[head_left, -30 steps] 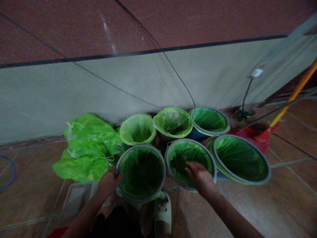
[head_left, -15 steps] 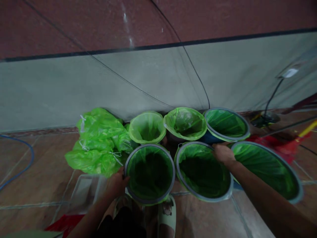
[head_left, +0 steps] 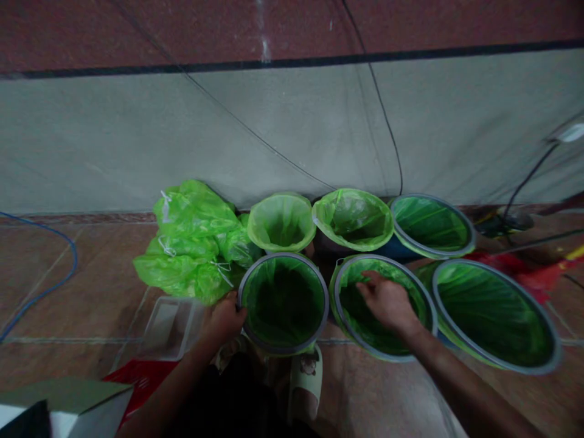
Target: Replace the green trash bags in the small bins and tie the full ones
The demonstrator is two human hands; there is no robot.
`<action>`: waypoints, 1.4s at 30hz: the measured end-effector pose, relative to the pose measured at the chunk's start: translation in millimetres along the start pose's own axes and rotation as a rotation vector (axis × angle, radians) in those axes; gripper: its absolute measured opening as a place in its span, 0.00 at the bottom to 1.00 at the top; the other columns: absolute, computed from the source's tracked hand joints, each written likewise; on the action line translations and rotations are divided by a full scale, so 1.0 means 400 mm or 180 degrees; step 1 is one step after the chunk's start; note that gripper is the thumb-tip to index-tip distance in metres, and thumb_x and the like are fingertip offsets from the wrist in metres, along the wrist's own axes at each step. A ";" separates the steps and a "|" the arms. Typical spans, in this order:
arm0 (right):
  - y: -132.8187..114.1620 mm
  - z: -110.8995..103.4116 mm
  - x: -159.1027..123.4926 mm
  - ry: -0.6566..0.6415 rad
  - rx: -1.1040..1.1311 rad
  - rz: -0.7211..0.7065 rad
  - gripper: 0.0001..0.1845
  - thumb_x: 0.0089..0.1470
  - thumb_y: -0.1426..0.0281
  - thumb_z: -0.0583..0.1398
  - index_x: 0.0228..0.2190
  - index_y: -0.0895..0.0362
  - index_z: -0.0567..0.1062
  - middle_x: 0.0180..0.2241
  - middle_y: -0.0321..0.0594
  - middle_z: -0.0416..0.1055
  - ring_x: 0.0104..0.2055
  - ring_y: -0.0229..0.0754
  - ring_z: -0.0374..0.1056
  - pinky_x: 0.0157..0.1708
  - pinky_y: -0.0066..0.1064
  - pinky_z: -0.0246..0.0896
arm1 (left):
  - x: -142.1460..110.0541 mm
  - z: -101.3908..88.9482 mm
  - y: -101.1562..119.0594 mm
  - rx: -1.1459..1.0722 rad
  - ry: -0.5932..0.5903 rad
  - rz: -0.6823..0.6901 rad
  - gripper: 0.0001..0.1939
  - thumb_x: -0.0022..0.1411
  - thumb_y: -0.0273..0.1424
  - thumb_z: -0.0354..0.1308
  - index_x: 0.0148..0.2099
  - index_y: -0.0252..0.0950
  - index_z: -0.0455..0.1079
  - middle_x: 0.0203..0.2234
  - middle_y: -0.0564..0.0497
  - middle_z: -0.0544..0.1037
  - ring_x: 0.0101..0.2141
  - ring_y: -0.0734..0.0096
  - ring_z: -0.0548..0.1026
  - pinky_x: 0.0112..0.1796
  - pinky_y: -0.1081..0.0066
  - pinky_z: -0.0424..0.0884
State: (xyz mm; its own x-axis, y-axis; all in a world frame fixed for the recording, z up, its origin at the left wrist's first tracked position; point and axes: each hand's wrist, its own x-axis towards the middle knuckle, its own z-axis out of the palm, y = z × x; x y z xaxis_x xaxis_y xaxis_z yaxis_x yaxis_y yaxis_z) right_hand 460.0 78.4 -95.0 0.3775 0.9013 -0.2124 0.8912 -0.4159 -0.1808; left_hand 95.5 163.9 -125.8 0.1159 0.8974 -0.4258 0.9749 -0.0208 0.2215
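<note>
Several round bins lined with green plastic bags stand on the floor against a grey wall. My left hand (head_left: 227, 317) grips the grey rim of the near-left bin (head_left: 283, 263). My right hand (head_left: 387, 300) reaches into the near-middle bin (head_left: 413, 291), fingers curled loosely over its green liner; whether they pinch the liner I cannot make out. A large bin (head_left: 495, 316) stands to the right. Behind are two bins with liners folded over their rims (head_left: 281, 220) (head_left: 353, 218) and one with a grey ring (head_left: 432, 226).
A heap of tied green bags (head_left: 191, 249) lies left of the bins. A clear plastic box (head_left: 168, 319) sits by my left wrist, something red (head_left: 141, 380) below it. My sandalled foot (head_left: 305, 380) is under the bins. Cables cross the wall and floor; a carton corner (head_left: 59, 407) shows bottom left.
My right hand moved from the far right rim of the near-middle bin to inside its opening. The left hand stayed on the near-left bin's rim. The view shifted left and down.
</note>
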 end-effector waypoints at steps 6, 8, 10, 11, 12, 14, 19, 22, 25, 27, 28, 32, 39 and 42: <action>-0.237 0.125 -0.108 -0.0511 -0.0006 -0.0036 0.17 0.60 0.65 0.55 0.43 0.66 0.71 0.34 0.55 0.77 0.37 0.49 0.76 0.36 0.32 0.66 | -0.048 0.007 0.009 -0.0290 -0.0046 -0.0181 0.19 0.60 0.30 0.52 0.53 0.32 0.65 0.33 0.44 0.79 0.34 0.64 0.77 0.35 0.71 0.66; -0.256 0.149 -0.096 -0.0528 -0.0055 0.0190 0.14 0.59 0.68 0.55 0.41 0.66 0.71 0.35 0.56 0.77 0.37 0.49 0.76 0.35 0.32 0.67 | -0.060 0.012 0.008 -0.0329 -0.0046 -0.0224 0.21 0.60 0.30 0.52 0.56 0.30 0.62 0.36 0.42 0.80 0.36 0.62 0.78 0.36 0.70 0.66; -0.260 0.158 -0.078 -0.0553 -0.0116 0.0407 0.12 0.58 0.71 0.55 0.40 0.66 0.72 0.34 0.57 0.77 0.37 0.50 0.76 0.34 0.33 0.67 | -0.066 0.020 0.004 -0.0338 -0.0071 -0.0313 0.23 0.61 0.31 0.51 0.57 0.29 0.61 0.38 0.40 0.80 0.38 0.60 0.78 0.37 0.69 0.67; -0.261 0.158 -0.069 -0.0555 -0.0158 0.0495 0.11 0.57 0.72 0.55 0.40 0.65 0.72 0.34 0.57 0.77 0.38 0.50 0.76 0.34 0.34 0.68 | -0.066 0.024 0.003 -0.0341 -0.0104 -0.0356 0.22 0.61 0.31 0.51 0.57 0.28 0.61 0.38 0.39 0.80 0.39 0.59 0.78 0.37 0.69 0.67; -0.261 0.157 -0.062 -0.0551 -0.0199 0.0572 0.11 0.57 0.73 0.54 0.39 0.65 0.72 0.34 0.57 0.77 0.38 0.51 0.76 0.35 0.34 0.68 | -0.066 0.029 0.001 -0.0345 -0.0145 -0.0393 0.22 0.61 0.32 0.52 0.56 0.28 0.61 0.39 0.38 0.80 0.40 0.58 0.78 0.38 0.69 0.67; -0.261 0.150 -0.052 -0.0549 -0.0275 0.0646 0.11 0.56 0.75 0.53 0.39 0.65 0.72 0.33 0.56 0.77 0.38 0.52 0.76 0.35 0.36 0.68 | -0.065 0.038 -0.001 -0.0387 -0.0222 -0.0403 0.21 0.61 0.32 0.52 0.54 0.27 0.62 0.39 0.37 0.79 0.41 0.57 0.78 0.39 0.69 0.67; -0.260 0.126 -0.038 -0.0530 -0.0376 0.0503 0.12 0.56 0.75 0.52 0.39 0.65 0.72 0.34 0.58 0.77 0.38 0.54 0.76 0.36 0.39 0.67 | -0.068 0.050 0.003 -0.0561 -0.0279 -0.0201 0.22 0.61 0.33 0.53 0.54 0.27 0.61 0.42 0.37 0.78 0.44 0.57 0.77 0.41 0.69 0.67; -0.256 0.116 -0.034 -0.0518 -0.0437 0.0399 0.12 0.57 0.70 0.54 0.40 0.64 0.71 0.35 0.58 0.77 0.39 0.54 0.76 0.36 0.38 0.67 | -0.070 0.052 0.006 -0.0544 -0.0320 -0.0263 0.21 0.61 0.34 0.53 0.53 0.27 0.61 0.42 0.37 0.78 0.44 0.56 0.78 0.40 0.68 0.68; -0.251 0.113 -0.041 -0.0572 -0.0441 0.0360 0.16 0.58 0.65 0.56 0.43 0.64 0.69 0.36 0.57 0.77 0.40 0.54 0.75 0.36 0.37 0.67 | -0.071 0.047 0.005 -0.0623 -0.0371 -0.0304 0.21 0.61 0.35 0.53 0.53 0.28 0.61 0.40 0.37 0.79 0.43 0.57 0.78 0.40 0.69 0.68; -0.246 0.115 -0.055 -0.0604 -0.0386 0.0372 0.19 0.59 0.63 0.55 0.46 0.64 0.67 0.36 0.56 0.77 0.40 0.54 0.75 0.36 0.38 0.66 | -0.072 0.039 0.001 -0.0783 -0.0419 -0.0284 0.20 0.61 0.35 0.54 0.52 0.28 0.61 0.38 0.38 0.79 0.42 0.58 0.78 0.38 0.69 0.68; -0.243 0.117 -0.064 -0.0637 -0.0333 0.0380 0.21 0.59 0.62 0.54 0.48 0.64 0.66 0.36 0.55 0.77 0.40 0.53 0.75 0.37 0.38 0.66 | -0.073 0.035 -0.001 -0.0891 -0.0454 -0.0272 0.20 0.61 0.35 0.54 0.52 0.28 0.62 0.37 0.39 0.80 0.41 0.59 0.79 0.37 0.70 0.68; -0.231 0.126 -0.099 -0.0813 -0.0065 0.0442 0.24 0.59 0.62 0.54 0.52 0.63 0.62 0.36 0.54 0.77 0.41 0.53 0.75 0.39 0.38 0.65 | -0.078 0.022 -0.007 -0.1212 -0.0551 -0.0163 0.19 0.61 0.36 0.55 0.52 0.30 0.64 0.32 0.44 0.80 0.36 0.62 0.80 0.34 0.72 0.68; -0.232 0.147 -0.111 -0.0760 -0.0068 0.0440 0.24 0.62 0.62 0.50 0.54 0.64 0.61 0.38 0.55 0.77 0.41 0.53 0.75 0.38 0.37 0.65 | -0.073 0.041 -0.006 -0.1031 -0.0596 -0.0274 0.18 0.65 0.37 0.51 0.51 0.30 0.63 0.31 0.44 0.80 0.33 0.65 0.80 0.34 0.72 0.69; -0.234 0.137 -0.125 -0.0652 -0.0031 0.0428 0.28 0.63 0.61 0.49 0.58 0.66 0.56 0.36 0.56 0.77 0.40 0.54 0.75 0.38 0.38 0.65 | -0.070 0.044 -0.013 -0.0889 -0.0522 -0.0223 0.21 0.66 0.39 0.49 0.55 0.28 0.61 0.34 0.42 0.80 0.36 0.62 0.80 0.37 0.71 0.69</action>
State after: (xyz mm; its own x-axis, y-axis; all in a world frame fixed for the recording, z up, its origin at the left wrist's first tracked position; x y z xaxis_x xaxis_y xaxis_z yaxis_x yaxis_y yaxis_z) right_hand 343.9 65.7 -120.0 0.4350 0.7940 -0.4246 0.8391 -0.5286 -0.1288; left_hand 90.3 131.0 -130.4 0.1016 0.8090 -0.5789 0.8945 0.1803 0.4090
